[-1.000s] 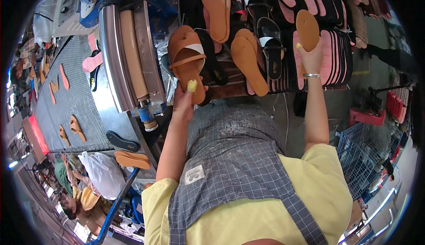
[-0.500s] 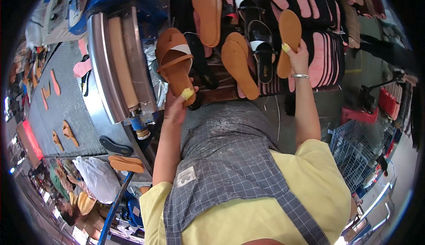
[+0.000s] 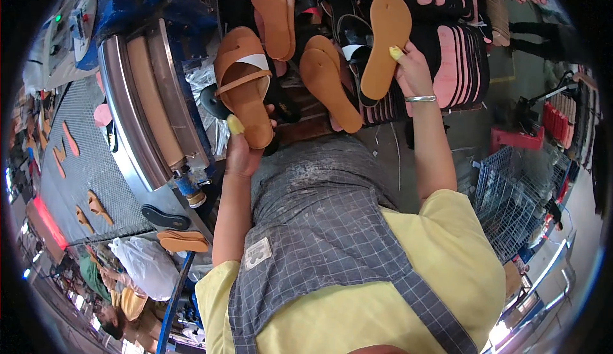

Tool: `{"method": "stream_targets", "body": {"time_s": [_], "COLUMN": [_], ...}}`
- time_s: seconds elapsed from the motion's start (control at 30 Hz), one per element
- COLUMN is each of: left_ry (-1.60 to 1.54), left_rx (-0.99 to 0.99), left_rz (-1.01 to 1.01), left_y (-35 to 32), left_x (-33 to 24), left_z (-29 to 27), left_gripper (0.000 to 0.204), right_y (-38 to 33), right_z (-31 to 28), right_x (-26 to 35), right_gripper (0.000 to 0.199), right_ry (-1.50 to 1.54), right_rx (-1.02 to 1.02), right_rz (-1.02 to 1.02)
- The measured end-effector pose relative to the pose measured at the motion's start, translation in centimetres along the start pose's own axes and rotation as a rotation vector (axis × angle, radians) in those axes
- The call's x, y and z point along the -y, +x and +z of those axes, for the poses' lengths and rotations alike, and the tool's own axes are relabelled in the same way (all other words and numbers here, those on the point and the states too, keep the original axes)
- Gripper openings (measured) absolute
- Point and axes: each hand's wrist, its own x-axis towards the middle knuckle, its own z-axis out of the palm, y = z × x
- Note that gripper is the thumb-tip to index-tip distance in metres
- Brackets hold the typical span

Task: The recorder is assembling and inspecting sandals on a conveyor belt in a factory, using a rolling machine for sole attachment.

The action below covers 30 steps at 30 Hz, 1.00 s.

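My left hand point(image 3: 244, 149) grips a brown sandal upper point(image 3: 244, 76) with a white band and a thin strap, by its heel end; whether a sole is under it I cannot tell. A tan outsole point(image 3: 386, 41) is in my right hand point(image 3: 412, 69), pinched at its side with the thumb on its face. Yellow wrapping covers both thumbs. Between the hands lie tan soles point(image 3: 332, 85), and farther off another tan pair point(image 3: 273, 15). Black sandals with white bands point(image 3: 352, 34) lie partly behind the outsole I hold.
Stacks of pink and black soles point(image 3: 450, 66) fill the right of the bench. At left, a metal-edged machine point(image 3: 124, 111) adjoins a mesh conveyor point(image 3: 96, 156) carrying sandal parts. A wire cart point(image 3: 511, 194) stands at the right; a person point(image 3: 131, 303) sits at lower left.
The tan outsole in my right hand has moved left and slightly up, now covering part of the black sandals. My left hand has turned the brown sandal more upright. My view has shifted a little.
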Motion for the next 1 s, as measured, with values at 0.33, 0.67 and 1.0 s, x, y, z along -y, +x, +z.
{"method": "stream_targets", "body": {"time_s": [0.33,0.67,1.0], "left_ry": [-0.265,-0.354,-0.258], "left_rx": [0.085,0.076,-0.059], "left_rz": [-0.118,-0.138,-0.111], "left_y": [-0.1,-0.9,-2.1], "left_x": [1.0,1.6,1.6], "left_z": [0.3,0.0,-0.4], "left_gripper": [0.076,0.081,0.062], "right_y": [-0.7,3.2,2.6], "right_z": [0.7,-6.3,1.4], "right_x": [-0.2,-1.6,-2.2], "right_gripper": [0.027,0.039,0.047], "right_ry": [-0.119,-0.567,-1.052], "right_rx": [0.027,-0.219,-0.312], "right_rz": [-0.081,-0.160,-0.464]}}
